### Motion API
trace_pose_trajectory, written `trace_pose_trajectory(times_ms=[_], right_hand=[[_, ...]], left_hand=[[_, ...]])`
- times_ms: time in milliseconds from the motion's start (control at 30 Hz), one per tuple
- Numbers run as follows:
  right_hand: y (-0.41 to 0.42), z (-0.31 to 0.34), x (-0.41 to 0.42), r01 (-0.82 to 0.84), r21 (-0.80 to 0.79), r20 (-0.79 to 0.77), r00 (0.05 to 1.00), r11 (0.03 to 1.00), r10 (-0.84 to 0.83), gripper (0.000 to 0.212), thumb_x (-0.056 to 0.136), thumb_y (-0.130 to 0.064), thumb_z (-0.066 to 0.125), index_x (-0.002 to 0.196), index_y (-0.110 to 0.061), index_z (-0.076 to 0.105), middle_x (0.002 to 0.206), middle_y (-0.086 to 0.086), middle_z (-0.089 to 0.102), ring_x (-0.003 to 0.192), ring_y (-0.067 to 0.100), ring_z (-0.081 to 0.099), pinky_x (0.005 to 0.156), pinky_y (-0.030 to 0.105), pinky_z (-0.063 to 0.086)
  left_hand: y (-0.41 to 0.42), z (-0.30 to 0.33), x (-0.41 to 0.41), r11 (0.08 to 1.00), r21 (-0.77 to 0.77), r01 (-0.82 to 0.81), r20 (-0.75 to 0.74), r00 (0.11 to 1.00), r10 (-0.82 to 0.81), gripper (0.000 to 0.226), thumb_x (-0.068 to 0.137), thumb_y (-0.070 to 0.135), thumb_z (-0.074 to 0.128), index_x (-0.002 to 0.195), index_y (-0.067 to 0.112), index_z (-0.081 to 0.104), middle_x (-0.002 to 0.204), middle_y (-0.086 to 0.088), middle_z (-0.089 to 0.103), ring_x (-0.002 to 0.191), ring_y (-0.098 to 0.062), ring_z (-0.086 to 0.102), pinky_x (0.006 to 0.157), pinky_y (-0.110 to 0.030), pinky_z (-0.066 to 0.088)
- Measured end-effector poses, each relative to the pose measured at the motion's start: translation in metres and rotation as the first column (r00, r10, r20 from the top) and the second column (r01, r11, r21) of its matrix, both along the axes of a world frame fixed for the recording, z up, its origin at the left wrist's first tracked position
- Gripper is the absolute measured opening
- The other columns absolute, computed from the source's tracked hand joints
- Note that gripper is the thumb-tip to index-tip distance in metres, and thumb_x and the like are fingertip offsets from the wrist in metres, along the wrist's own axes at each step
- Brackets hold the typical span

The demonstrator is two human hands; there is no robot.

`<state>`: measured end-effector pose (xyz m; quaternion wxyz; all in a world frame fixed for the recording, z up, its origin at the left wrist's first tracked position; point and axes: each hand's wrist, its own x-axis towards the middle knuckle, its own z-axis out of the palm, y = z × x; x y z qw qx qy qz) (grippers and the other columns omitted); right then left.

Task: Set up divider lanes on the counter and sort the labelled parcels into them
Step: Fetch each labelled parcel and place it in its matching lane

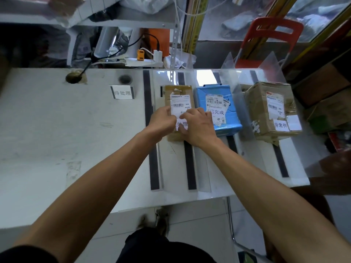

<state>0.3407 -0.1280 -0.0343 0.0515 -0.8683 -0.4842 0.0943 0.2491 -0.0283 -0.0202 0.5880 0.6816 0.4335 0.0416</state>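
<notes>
A flat brown parcel [179,95] with a white shipping label lies in the left lane between clear dividers with black base strips [149,118]. My left hand [164,120] and my right hand [197,126] both rest on its near end, fingertips meeting over a white paper tag [182,124] with printed characters; whether they pinch it I cannot tell. A blue parcel [218,109] fills the middle lane. A worn cardboard box [271,109] with a white tag sits in the right lane.
A white paper sign [123,92] lies on the grey counter [57,130] left of the lanes, near a cable hole [74,77]. A red chair [273,38] and shelving stand behind. Cardboard boxes [322,103] are stacked at the right edge.
</notes>
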Motion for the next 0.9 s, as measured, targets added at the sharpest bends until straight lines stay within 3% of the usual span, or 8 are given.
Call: trace_pose_trajectory(times_ms=[100, 233, 367, 533, 700, 800, 900], right_hand=[[0.018, 0.025, -0.026, 0.014, 0.147, 0.037, 0.999, 0.989, -0.019, 0.032, 0.098, -0.039, 0.057, 0.122, -0.019, 0.067, 0.119, 0.003, 0.067, 0.106, 0.022, 0.059, 0.083, 0.030, 0.038], [0.055, 0.059, -0.080, -0.108, 0.238, 0.058, 0.994, 0.965, 0.097, 0.024, 0.097, -0.036, 0.059, 0.111, -0.018, 0.069, 0.102, 0.001, 0.068, 0.093, 0.020, 0.062, 0.084, 0.035, 0.052], [0.095, 0.077, -0.163, -0.320, 0.228, 0.101, 0.947, 0.920, 0.304, 0.032, 0.095, -0.038, 0.055, 0.117, -0.021, 0.071, 0.109, 0.002, 0.071, 0.100, 0.024, 0.065, 0.085, 0.037, 0.053], [0.132, 0.083, -0.298, -0.579, 0.172, 0.144, 0.815, 0.797, 0.561, 0.034, 0.095, -0.039, 0.054, 0.119, -0.022, 0.071, 0.113, 0.005, 0.071, 0.102, 0.028, 0.063, 0.080, 0.035, 0.049], [0.141, 0.088, -0.422, -0.737, 0.138, 0.212, 0.674, 0.662, 0.707, 0.030, 0.097, -0.034, 0.051, 0.115, -0.020, 0.070, 0.115, 0.006, 0.069, 0.109, 0.027, 0.058, 0.080, 0.033, 0.042], [0.139, 0.088, -0.472, -0.792, 0.091, 0.273, 0.603, 0.604, 0.750, 0.028, 0.098, -0.029, 0.048, 0.115, -0.018, 0.067, 0.121, 0.007, 0.066, 0.116, 0.028, 0.056, 0.089, 0.033, 0.041], [0.138, 0.075, -0.499, -0.797, 0.001, 0.250, 0.585, 0.605, 0.771, 0.026, 0.095, -0.024, 0.051, 0.116, -0.020, 0.064, 0.125, 0.006, 0.064, 0.120, 0.027, 0.052, 0.089, 0.033, 0.039]], left_hand=[[0.009, 0.021, -0.033, 0.986, 0.146, -0.076, 0.032, 0.997, 0.073, 0.033, 0.105, 0.014, 0.052, 0.138, 0.014, 0.057, 0.135, -0.005, 0.062, 0.109, -0.016, 0.059, 0.085, -0.022, 0.049], [0.032, 0.045, -0.104, 0.915, 0.369, -0.165, 0.037, 0.986, 0.162, 0.028, 0.102, 0.012, 0.053, 0.128, 0.013, 0.065, 0.123, -0.005, 0.068, 0.102, -0.014, 0.059, 0.090, -0.024, 0.048], [0.049, 0.063, -0.213, 0.804, 0.524, -0.281, -0.020, 0.940, 0.341, 0.030, 0.101, 0.014, 0.052, 0.127, 0.018, 0.066, 0.122, -0.003, 0.070, 0.104, -0.017, 0.064, 0.092, -0.028, 0.051], [0.036, 0.078, -0.383, 0.622, 0.666, -0.412, -0.072, 0.795, 0.603, 0.033, 0.094, 0.013, 0.053, 0.123, 0.018, 0.068, 0.121, -0.003, 0.070, 0.112, -0.024, 0.064, 0.097, -0.036, 0.051], [0.005, 0.086, -0.519, 0.562, 0.798, -0.219, -0.313, 0.646, 0.696, 0.031, 0.094, 0.016, 0.053, 0.121, 0.018, 0.068, 0.119, -0.010, 0.066, 0.110, -0.034, 0.063, 0.083, -0.036, 0.047], [-0.008, 0.085, -0.570, 0.550, 0.834, -0.054, -0.431, 0.560, 0.708, 0.034, 0.088, 0.015, 0.056, 0.119, 0.021, 0.068, 0.118, -0.006, 0.065, 0.110, -0.033, 0.062, 0.086, -0.040, 0.048], [-0.011, 0.070, -0.603, 0.584, 0.811, 0.034, -0.521, 0.498, 0.693, 0.036, 0.089, 0.015, 0.056, 0.123, 0.023, 0.067, 0.119, -0.005, 0.063, 0.108, -0.031, 0.059, 0.087, -0.039, 0.044]])
